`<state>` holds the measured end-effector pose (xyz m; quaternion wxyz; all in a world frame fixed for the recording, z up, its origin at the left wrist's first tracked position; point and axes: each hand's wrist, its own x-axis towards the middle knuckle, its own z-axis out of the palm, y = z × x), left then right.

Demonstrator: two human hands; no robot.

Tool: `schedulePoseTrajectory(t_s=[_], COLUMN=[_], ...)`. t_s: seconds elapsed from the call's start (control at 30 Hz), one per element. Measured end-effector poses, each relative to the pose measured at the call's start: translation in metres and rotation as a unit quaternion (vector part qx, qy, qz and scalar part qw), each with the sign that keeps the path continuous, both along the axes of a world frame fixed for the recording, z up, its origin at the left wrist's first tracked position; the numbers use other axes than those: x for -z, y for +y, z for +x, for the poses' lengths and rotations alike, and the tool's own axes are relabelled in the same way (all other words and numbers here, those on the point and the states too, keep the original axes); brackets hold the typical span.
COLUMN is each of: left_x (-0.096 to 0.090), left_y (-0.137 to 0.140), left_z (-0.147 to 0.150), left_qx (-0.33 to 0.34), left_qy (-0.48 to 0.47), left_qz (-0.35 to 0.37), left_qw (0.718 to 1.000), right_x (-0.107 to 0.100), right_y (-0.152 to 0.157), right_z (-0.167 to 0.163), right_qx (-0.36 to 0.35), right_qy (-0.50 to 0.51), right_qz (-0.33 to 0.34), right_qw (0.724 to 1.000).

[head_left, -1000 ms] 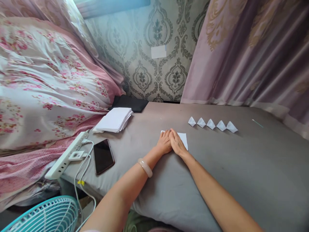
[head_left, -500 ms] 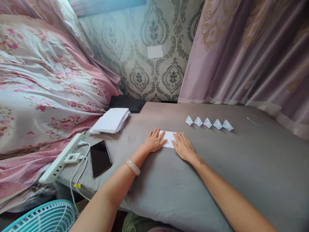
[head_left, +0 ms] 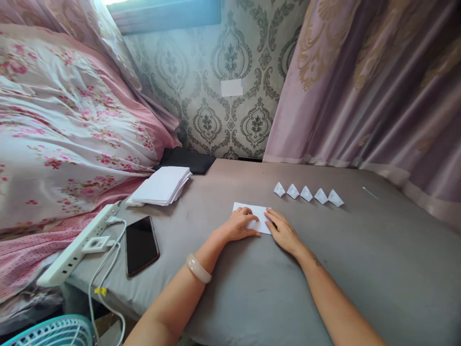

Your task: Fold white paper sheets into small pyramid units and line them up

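Observation:
A white sheet of paper (head_left: pixel 260 212), a small rectangle, lies flat on the grey cloth-covered surface (head_left: pixel 248 283) between my hands. My left hand (head_left: pixel 242 224) rests over its left part, fingers bent and thumb apart near the close edge. At the right edge of the paper, my right hand (head_left: pixel 284 231) touches it with fingers loosely spread. My palms hide parts of the sheet. Beyond my right hand, several folded white paper pieces (head_left: pixel 306 193) with pointed tops stand in a row.
To the left lie a stack of white paper (head_left: pixel 162 185), a black phone (head_left: pixel 142 246) and a white power strip (head_left: pixel 79 245) with cables. A black flat item (head_left: pixel 189 160) sits behind the stack. A thin stick (head_left: pixel 370 193) lies far right. A turquoise fan (head_left: pixel 54 331) stands lower left.
My left fingers have bent and the left thumb has moved to the paper's near edge. My right hand has slid toward its right edge. The view has tilted slightly upward.

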<state>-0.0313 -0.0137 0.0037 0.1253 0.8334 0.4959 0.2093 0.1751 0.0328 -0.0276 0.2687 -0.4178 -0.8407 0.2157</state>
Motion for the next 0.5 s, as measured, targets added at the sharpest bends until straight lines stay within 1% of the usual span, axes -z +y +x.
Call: schedulePoseTrajectory(t_s=[0.1, 0.2, 0.27, 0.3, 0.37, 0.43, 0.47, 0.5], left_x=[0.000, -0.005, -0.008, -0.009, -0.012, -0.016, -0.019, -0.021], left_y=[0.000, -0.004, -0.007, -0.008, -0.010, -0.012, -0.013, -0.014], left_z=[-0.003, -0.002, 0.001, 0.003, 0.005, 0.006, 0.006, 0.006], left_qx=[0.007, 0.023, 0.024, 0.017, -0.012, -0.071, -0.115, -0.162], left_qy=[0.003, 0.052, 0.080, 0.077, 0.023, -0.096, -0.172, -0.252], left_qz=[0.021, 0.056, 0.076, 0.088, 0.119, 0.155, 0.164, 0.162], left_qw=[1.000, 0.997, 0.994, 0.993, 0.993, 0.981, 0.964, 0.940], right_x=[0.000, -0.004, -0.007, -0.009, -0.010, -0.012, -0.014, -0.015], right_y=[0.002, 0.003, 0.004, 0.005, 0.006, 0.007, 0.007, 0.007], right_z=[0.002, 0.003, 0.004, 0.004, 0.006, 0.008, 0.009, 0.009], right_qx=[0.025, 0.053, 0.091, 0.115, 0.162, 0.196, 0.205, 0.209], right_qy=[0.064, 0.118, 0.156, 0.177, 0.230, 0.287, 0.311, 0.331], right_qz=[-0.021, -0.034, -0.053, -0.065, -0.087, -0.097, -0.099, -0.105], right_qw=[0.997, 0.991, 0.982, 0.975, 0.956, 0.933, 0.923, 0.914])
